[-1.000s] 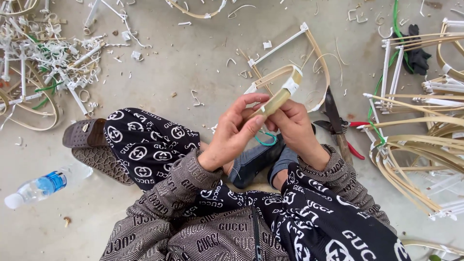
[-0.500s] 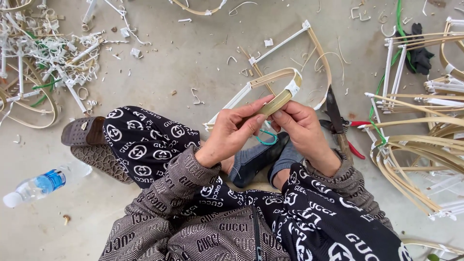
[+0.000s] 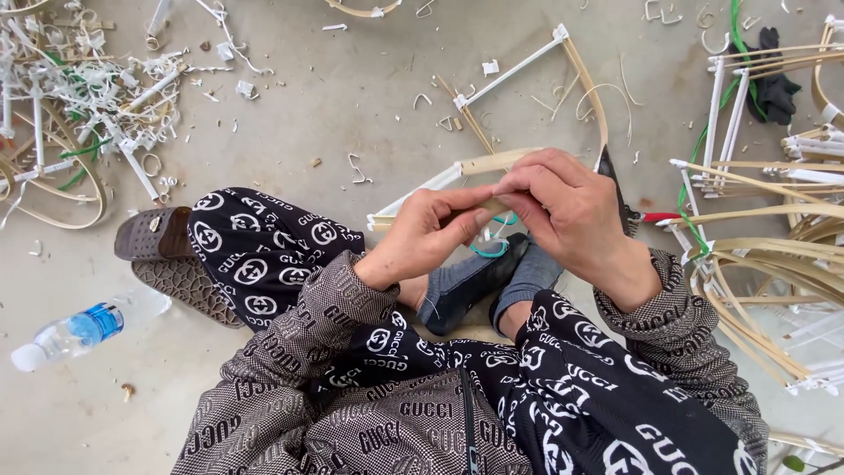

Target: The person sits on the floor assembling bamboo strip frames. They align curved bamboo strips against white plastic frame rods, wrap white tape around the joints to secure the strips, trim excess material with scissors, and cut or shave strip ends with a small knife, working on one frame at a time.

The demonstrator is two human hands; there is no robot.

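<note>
Both hands pinch-closed on bamboo strip (image 3: 492, 204): left hand (image 3: 426, 237), right hand (image 3: 571, 211). Keep fingertips close, bend slow w/ even tension.

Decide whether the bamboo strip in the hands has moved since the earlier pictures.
Yes. The bamboo strip now lies nearly level between the hands; earlier its free end tilted up toward the white-cornered frame on the floor.
</note>
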